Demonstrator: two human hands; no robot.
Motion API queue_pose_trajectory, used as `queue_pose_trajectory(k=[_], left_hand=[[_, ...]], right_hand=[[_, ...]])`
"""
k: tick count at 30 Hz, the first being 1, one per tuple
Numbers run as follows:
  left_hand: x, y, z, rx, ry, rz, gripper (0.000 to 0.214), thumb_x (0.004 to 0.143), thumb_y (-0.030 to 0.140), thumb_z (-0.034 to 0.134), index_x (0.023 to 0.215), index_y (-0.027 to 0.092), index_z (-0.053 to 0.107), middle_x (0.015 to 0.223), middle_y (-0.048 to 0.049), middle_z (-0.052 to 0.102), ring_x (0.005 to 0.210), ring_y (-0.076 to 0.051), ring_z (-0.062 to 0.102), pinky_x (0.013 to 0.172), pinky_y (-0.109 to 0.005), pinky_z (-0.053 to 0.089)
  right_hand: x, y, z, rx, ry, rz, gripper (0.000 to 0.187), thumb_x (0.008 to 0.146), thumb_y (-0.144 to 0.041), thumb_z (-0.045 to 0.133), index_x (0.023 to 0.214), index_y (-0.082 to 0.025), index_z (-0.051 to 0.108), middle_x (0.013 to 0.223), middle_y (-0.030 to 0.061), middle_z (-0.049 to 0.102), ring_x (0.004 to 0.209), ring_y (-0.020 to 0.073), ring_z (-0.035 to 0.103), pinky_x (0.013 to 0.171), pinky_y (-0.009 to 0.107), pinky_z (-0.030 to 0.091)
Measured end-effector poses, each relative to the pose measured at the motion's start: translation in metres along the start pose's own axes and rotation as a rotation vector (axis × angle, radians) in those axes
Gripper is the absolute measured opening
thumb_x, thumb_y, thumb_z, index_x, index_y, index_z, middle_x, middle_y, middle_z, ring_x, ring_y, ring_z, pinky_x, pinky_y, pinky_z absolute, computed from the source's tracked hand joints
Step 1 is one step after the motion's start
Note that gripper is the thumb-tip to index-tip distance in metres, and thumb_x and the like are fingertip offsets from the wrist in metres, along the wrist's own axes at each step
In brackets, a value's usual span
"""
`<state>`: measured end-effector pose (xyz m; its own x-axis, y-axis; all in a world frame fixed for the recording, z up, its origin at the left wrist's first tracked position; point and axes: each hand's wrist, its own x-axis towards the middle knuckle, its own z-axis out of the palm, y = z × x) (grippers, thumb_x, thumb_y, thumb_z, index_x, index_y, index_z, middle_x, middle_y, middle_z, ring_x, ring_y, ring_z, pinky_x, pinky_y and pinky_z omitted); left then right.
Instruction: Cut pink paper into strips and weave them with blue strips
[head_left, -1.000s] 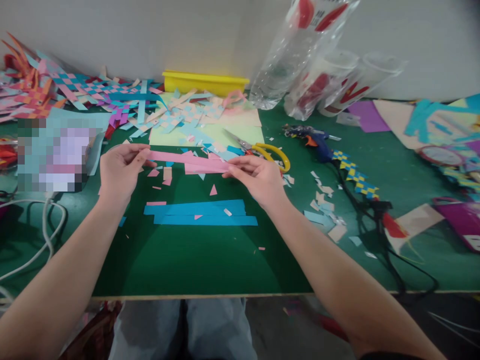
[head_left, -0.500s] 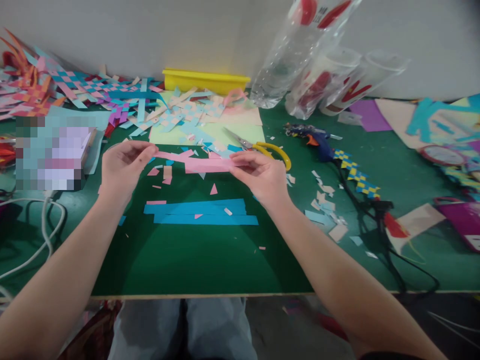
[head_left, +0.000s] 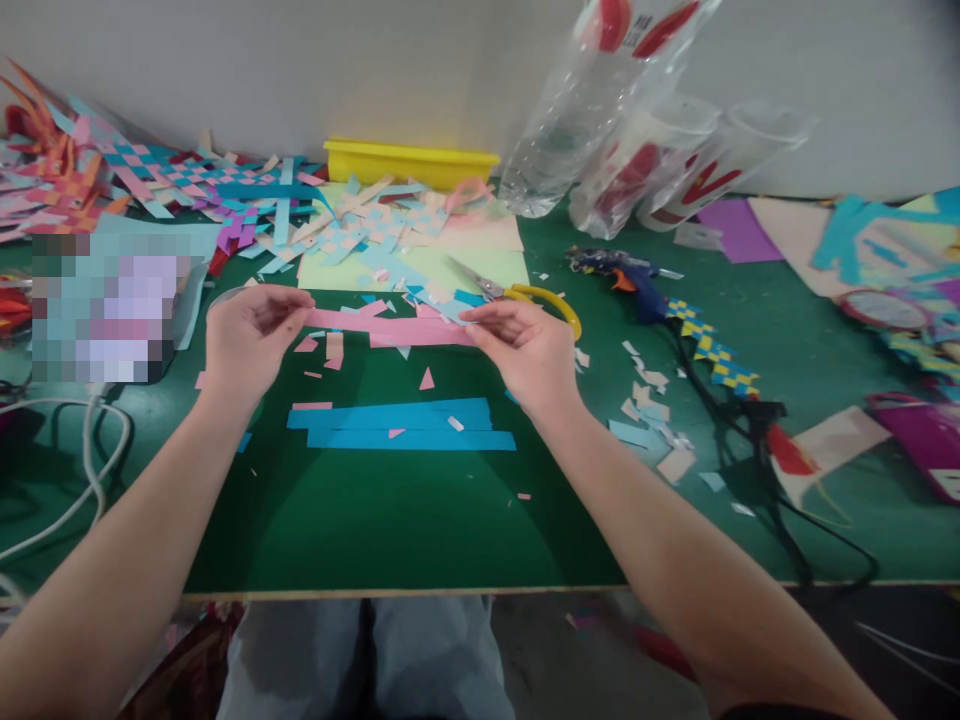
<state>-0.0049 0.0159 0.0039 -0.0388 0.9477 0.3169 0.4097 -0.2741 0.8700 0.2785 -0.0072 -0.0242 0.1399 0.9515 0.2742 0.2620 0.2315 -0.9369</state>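
A pink paper strip (head_left: 412, 331) stretches between my two hands above the green table. Its left end is pinched between the thumb and fingers of my left hand (head_left: 255, 330). My right hand (head_left: 525, 345) grips the other end, the thumb below and the fingers on top. Toward the left the strip looks narrower, with a step near its middle; whether it is one piece or two overlapping, I cannot tell. Blue paper strips (head_left: 405, 425) lie flat nearer to me, with small scraps on them. Scissors with yellow handles (head_left: 544, 300) rest just behind my right hand.
Woven paper strips (head_left: 195, 175) pile up at the back left, beside a yellow tray (head_left: 412, 165). A blue glue gun (head_left: 637, 285) with a black cord lies at right. Plastic-wrapped cups (head_left: 652, 160) lean at the back. A white cable (head_left: 94, 440) curls at left.
The strip's left part is straighter and a little lower. My right fingers have shifted slightly at its right end; my left hand has hardly moved.
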Motion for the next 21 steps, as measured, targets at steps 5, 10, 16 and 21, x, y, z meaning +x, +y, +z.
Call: queue_pose_trajectory(k=[5,10,16,21], left_hand=[[0.0018,-0.0048,-0.0017,0.025,-0.014,-0.016,0.01,0.082,0.024,0.067,0.09,0.025,0.072,0.094,-0.0023,0.075,0.091,-0.02,0.073,0.087,-0.037,0.058],[0.0016,-0.0049,-0.0009,0.04,0.021,0.008,0.011,0.081,0.017,0.067,0.09,0.019,0.074,0.089,-0.0024,0.075,0.084,-0.019,0.072,0.083,-0.038,0.059],[0.0016,-0.0041,-0.001,0.054,0.018,0.001,0.012,0.081,0.015,0.066,0.09,0.017,0.075,0.091,-0.0034,0.075,0.084,-0.019,0.071,0.084,-0.038,0.059],[0.0029,-0.0032,-0.001,0.048,0.012,-0.017,0.011,0.082,0.019,0.065,0.086,0.023,0.074,0.091,-0.0031,0.075,0.087,-0.021,0.072,0.085,-0.038,0.058]], right_hand=[[-0.0005,-0.0061,0.0008,0.01,-0.028,0.035,0.009,0.076,-0.02,0.072,0.084,-0.023,0.07,0.09,0.0022,0.078,0.094,0.0235,0.074,0.094,0.044,0.06],[-0.0002,-0.0076,0.0002,0.009,-0.058,0.126,0.005,0.081,-0.024,0.067,0.086,-0.023,0.069,0.095,0.0044,0.077,0.093,0.0244,0.075,0.091,0.044,0.062],[0.0002,-0.0024,-0.001,0.015,-0.054,0.227,0.016,0.081,-0.032,0.067,0.091,-0.019,0.065,0.093,0.0086,0.078,0.094,0.0252,0.074,0.08,0.04,0.065],[0.0002,-0.0036,0.0001,0.021,-0.095,0.238,0.028,0.067,-0.025,0.08,0.089,-0.019,0.064,0.094,0.0083,0.078,0.092,0.0254,0.075,0.091,0.044,0.062]])
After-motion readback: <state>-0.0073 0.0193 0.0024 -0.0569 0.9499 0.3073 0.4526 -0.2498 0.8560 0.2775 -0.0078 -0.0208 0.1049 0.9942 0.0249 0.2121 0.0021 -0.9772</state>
